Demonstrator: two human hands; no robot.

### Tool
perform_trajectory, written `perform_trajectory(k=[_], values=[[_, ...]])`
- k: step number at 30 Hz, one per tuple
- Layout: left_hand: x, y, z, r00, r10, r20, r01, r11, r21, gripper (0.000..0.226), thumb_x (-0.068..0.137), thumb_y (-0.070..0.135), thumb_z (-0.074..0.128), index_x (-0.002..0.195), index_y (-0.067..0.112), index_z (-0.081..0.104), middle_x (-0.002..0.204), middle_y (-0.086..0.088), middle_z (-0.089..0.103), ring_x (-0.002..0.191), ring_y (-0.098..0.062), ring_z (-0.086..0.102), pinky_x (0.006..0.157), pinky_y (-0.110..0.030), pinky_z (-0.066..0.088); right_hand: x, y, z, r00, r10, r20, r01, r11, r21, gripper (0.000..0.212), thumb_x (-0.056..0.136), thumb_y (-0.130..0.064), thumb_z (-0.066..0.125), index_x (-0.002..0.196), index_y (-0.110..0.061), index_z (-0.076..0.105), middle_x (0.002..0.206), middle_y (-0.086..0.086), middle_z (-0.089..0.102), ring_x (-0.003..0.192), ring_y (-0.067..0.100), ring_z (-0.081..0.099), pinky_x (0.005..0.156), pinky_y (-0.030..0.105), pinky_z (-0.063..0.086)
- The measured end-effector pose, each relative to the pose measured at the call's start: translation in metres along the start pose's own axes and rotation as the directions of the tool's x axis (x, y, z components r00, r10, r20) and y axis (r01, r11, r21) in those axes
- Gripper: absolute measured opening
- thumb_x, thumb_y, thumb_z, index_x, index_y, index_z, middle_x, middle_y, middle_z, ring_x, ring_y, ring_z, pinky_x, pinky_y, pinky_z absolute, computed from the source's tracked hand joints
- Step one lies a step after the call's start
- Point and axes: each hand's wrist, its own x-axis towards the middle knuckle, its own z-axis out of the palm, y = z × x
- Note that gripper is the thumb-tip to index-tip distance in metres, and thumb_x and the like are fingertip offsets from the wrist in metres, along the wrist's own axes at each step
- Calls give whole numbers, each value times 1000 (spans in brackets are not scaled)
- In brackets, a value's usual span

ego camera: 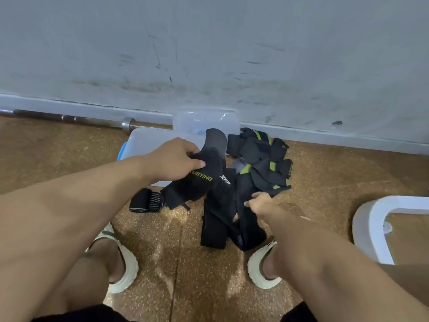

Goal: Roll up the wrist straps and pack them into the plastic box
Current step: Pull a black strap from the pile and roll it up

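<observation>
A pile of black wrist straps (262, 163), some with green trim, lies on the floor by the wall. My left hand (176, 159) grips a black strap with yellow lettering (197, 184) and holds it lifted above the floor. My right hand (260, 202) pinches the edge of long black straps (220, 219) that trail toward my feet. A rolled strap (145, 201) sits on the floor under my left forearm. The clear plastic box (206, 122) stands against the wall behind the pile, and its lid (148, 142) with a blue clip lies to the left.
A steel barbell (69, 117) lies along the skirting at the left. A white plastic frame (376, 226) rests on the floor at the right. My two feet in pale sandals stand on the speckled brown floor near the straps.
</observation>
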Motion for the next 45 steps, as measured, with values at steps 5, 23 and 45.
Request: perform_trajectory(k=[5,23,45], values=[[13,3,10,999,11,34,-11,1000,15,26,98,28,67,74,21,62,76,5,60,74,-10,53,63,-23,36,11,26,43,995,44,93,-43,999,-9,87,97,-37,69,161,-2,22,162,13,37,149,30,36,119,34,33],[27,-16,15,996,-70,56,73,996,-46,23,95,34,70,82,16,71,89,-18,72,74,-28,60,72,-38,47,40,20,62,988,74,132,-117,928,353,78,71,-37,92,137,-14,55,131,2,63,124,30,59,102,42,50],[-11,-1,-8,999,46,-9,-47,986,-163,16,98,27,66,95,14,75,98,-7,76,100,-27,70,102,-53,51,-125,-106,-167,876,-476,81,481,875,-55,28,59,-7,52,84,-5,65,79,7,63,72,27,56,61,39,38]])
